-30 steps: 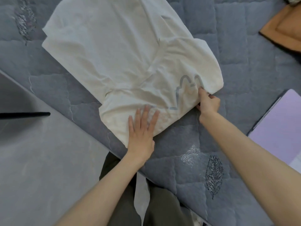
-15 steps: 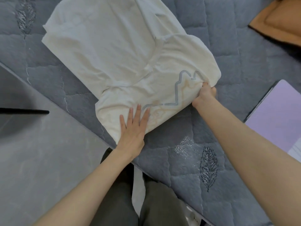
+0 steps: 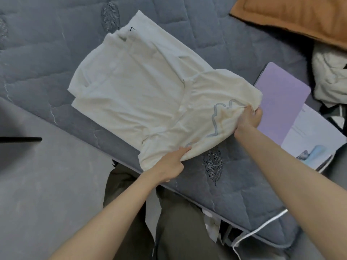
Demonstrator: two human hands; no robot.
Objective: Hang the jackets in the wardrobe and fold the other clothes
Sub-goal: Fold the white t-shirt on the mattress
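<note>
- Head view: a cream shirt [image 3: 142,98], partly folded, lay on the grey quilted bed [image 3: 234,190].
- Left hand [image 3: 169,166] fingers were curled, gripping its near hem.
- Right hand [image 3: 250,119] fingers pinched its right edge, beside a purple book [image 3: 281,102].

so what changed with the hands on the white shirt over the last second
The left hand, flat on the near edge of the white shirt before, now grips that edge. The right hand still pinches its right corner, and the shirt still lies folded on the grey quilt.
</note>
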